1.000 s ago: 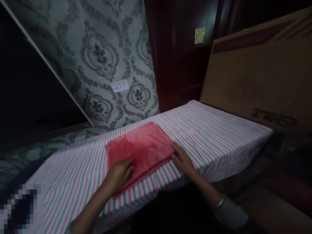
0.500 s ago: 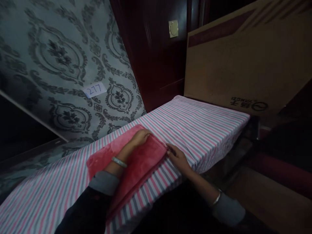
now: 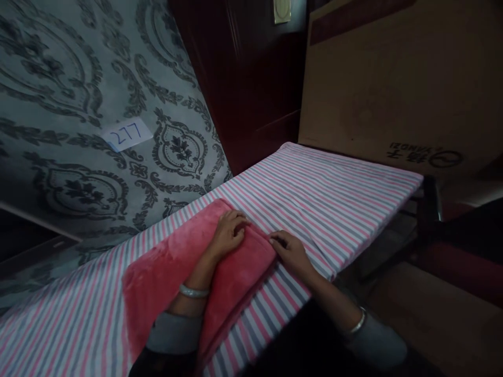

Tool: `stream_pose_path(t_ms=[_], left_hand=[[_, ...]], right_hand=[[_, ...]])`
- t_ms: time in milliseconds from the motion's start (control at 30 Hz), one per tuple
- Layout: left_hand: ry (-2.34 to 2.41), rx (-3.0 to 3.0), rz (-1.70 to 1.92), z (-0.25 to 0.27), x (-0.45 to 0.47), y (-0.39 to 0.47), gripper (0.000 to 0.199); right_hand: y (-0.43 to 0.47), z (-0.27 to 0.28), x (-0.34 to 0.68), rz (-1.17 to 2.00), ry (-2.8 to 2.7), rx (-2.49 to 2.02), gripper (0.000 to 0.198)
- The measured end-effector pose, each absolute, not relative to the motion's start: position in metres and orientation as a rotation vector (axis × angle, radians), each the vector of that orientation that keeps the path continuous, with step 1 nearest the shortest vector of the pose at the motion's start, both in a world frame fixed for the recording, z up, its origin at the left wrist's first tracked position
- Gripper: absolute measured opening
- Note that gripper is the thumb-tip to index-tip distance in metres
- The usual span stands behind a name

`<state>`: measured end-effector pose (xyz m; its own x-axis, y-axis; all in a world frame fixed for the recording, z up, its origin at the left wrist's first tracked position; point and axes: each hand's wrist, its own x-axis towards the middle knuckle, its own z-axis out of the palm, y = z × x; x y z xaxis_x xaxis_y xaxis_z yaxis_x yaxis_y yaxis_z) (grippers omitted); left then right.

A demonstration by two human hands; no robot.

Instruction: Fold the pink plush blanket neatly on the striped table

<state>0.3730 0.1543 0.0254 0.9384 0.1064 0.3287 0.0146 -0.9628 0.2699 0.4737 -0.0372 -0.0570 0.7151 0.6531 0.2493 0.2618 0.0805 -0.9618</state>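
The red folded cloth (image 3: pixel 178 256) lay flat on the surface (image 3: pixel 330 191), near its front edge. The surface was fitted with a striped cover (image 3: pixel 78 319) in pink, grey and white. The cloth consisted of stacked layers, visible along its front edge and its right edge.

Left hand (image 3: pixel 230 230): positioned palm down on top of the cloth, close to the right edge. The fingers were slightly bent and pointed toward that edge; the thumb stood apart from them. The left forearm crossed above the cloth, with a bracelet (image 3: pixel 194 291) at the wrist.

Right hand (image 3: pixel 291 255): positioned at the right edge of the cloth, near the front corner. The fingers were curled, with the tips of thumb and index finger close together at the edge. Whether fabric was clamped between them could not be told.

Surroundings: a paper label (image 3: pixel 128 134) marked 277 was fixed to the patterned wall (image 3: pixel 181 149). A dark red panel (image 3: pixel 255 78) adjoined the wall. A cardboard box (image 3: pixel 401 78), bearing inverted print, stood beyond the surface at the right.
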Motion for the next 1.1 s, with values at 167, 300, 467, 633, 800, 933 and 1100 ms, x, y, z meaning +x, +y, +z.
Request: stream_pose_path(t_ms=[167, 300, 467, 633, 800, 933, 1100], left_hand=[[0.112, 2.796, 0.522, 0.030, 0.371, 0.150, 0.026], [0.120, 2.696, 0.567, 0.031, 0.371, 0.150, 0.019], [0.206, 2.601, 0.545, 0.040, 0.367, 0.151, 0.010], [0.306, 2.637, 0.749, 0.038, 0.360, 0.150, 0.020], [0.429, 2.599, 0.984, 0.027, 0.360, 0.154, 0.023], [0.377, 2.493, 1.125, 0.021, 0.364, 0.159, 0.021], [0.420, 2.408, 1.293, 0.016, 0.367, 0.164, 0.023]], right_hand=[[-0.036, -0.056, 0.476, 0.369, -0.822, -1.474, 0.033], [-0.028, -0.038, 0.492, 0.456, -0.973, -1.568, 0.032], [0.003, -0.007, 0.511, 0.550, -1.163, -1.678, 0.023], [0.038, 0.004, 0.510, 0.441, -1.282, -1.768, 0.010], [0.050, -0.011, 0.509, 0.527, -1.226, -1.549, 0.023], [0.054, -0.014, 0.518, 0.775, -1.127, -1.462, 0.039], [0.078, 0.003, 0.528, 0.796, -1.129, -1.505, 0.067]])
